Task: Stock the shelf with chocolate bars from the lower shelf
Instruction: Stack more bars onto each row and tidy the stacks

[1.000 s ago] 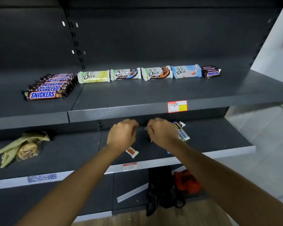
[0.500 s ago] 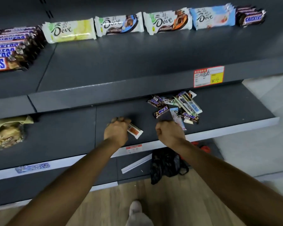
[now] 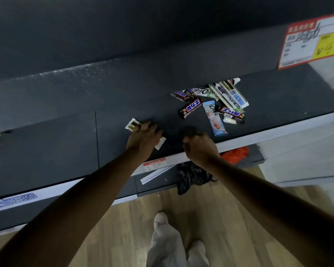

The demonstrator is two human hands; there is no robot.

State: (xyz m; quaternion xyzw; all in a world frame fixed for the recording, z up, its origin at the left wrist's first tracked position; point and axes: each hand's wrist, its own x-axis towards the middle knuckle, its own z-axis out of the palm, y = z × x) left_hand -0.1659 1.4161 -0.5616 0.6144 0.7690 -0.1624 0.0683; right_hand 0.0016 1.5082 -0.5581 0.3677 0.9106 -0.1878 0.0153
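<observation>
Bars [image 3: 210, 102]: loose heap on the lower shelf [image 3: 66, 143], right of centre, toward its far side, partly under the upper shelf [image 3: 162, 74]. Snickers and Dove wrappers, mixed and overlapping.
- Snickers bar [image 3: 191, 107]: dark wrapper, tilted, at the near-left edge of the heap.
- Second Snickers bar [image 3: 232, 113]: lies across the near-right side of the heap.
- Pale blue Dove bar [image 3: 213, 118]: points toward the near edge, its end just beside the shelf's white front strip.
- White Dove bars [image 3: 229, 93]: stacked at the far-right of the heap.

Left hand [image 3: 143, 139]: palm down on the lower shelf, left of the heap, fingers curled over a white bar [image 3: 132, 125]; one end sticks out far-left of the fingers, a white-and-orange end shows by the wrist. Whether these are one bar or two cannot be told.

Right hand [image 3: 199, 145]: closed in a loose fist above the shelf's near edge, just near-left of the Dove bar; something dark at the fingertips, too blurred to identify.

Price tag [image 3: 312, 39]: red, white and yellow, on the upper shelf's front edge, far right.
Small tag [image 3: 154, 164]: red and white, on the lower shelf's front strip, between the arms.
Blue label [image 3: 14, 200]: on the same strip, far left.
Black bag [image 3: 191, 176] and orange item [image 3: 235, 154]: on the bottom level, below the right hand.
Wood floor [image 3: 123, 228]: near, with the person's pale trouser legs [image 3: 168, 245].
</observation>
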